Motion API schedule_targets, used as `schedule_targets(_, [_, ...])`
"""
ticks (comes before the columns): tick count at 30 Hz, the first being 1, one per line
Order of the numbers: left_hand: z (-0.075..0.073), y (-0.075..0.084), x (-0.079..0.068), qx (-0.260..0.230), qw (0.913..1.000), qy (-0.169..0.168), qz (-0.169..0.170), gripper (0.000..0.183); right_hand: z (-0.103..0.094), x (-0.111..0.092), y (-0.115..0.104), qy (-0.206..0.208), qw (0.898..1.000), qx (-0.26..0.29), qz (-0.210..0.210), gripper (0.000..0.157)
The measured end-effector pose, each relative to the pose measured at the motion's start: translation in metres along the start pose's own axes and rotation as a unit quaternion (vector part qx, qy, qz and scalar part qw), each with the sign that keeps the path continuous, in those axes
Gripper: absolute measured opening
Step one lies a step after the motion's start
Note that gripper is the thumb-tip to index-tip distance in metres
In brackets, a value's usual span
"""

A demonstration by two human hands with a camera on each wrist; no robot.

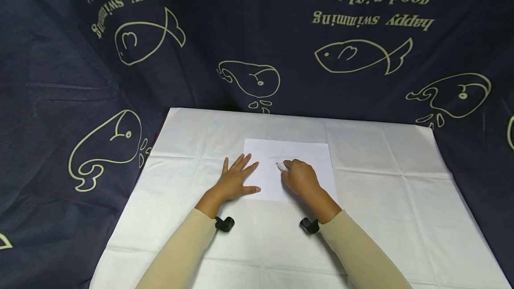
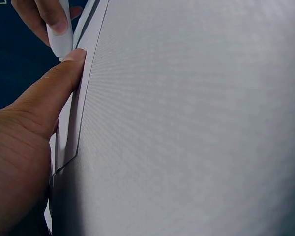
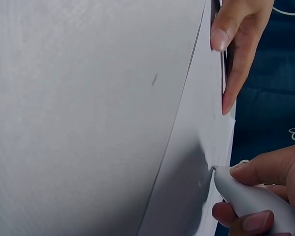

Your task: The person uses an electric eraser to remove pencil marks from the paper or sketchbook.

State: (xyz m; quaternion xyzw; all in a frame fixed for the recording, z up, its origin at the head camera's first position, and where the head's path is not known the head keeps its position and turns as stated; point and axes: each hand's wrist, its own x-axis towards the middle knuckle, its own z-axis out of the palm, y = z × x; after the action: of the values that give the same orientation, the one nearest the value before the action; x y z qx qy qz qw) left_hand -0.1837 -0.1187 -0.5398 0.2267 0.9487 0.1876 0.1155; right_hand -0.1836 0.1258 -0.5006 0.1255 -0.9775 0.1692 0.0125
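A sheet of white paper lies on the white-covered table, with a few faint thin lines near its middle. My left hand rests spread over the paper's left edge, thumb out to the side. Over the middle of the sheet, my right hand grips a white correction pen between thumb and curled fingers. The pen has a plump body and a fine tip, which points left and meets the paper in the right wrist view. Part of the pen's body is hidden inside the hand.
A white cloth with fold creases covers the table. Behind and to the left hangs a dark blue curtain printed with fish and lettering. Both wrists wear small black cameras, one of them the left wrist camera.
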Motion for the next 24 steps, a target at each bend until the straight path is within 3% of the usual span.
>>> schedule_targets(17, [-0.0014,0.0013,-0.0004,0.0,1.0,0.001,0.003,0.087,-0.0004,0.0002,-0.0016,-0.014,1.0,0.007,-0.001,0.035])
schedule_targets(24, [-0.0022,0.0016,-0.0004,-0.001,1.0,0.001,0.002,0.087,-0.0009,0.0007,0.0,-0.001,1.0,-0.004,0.01,0.034])
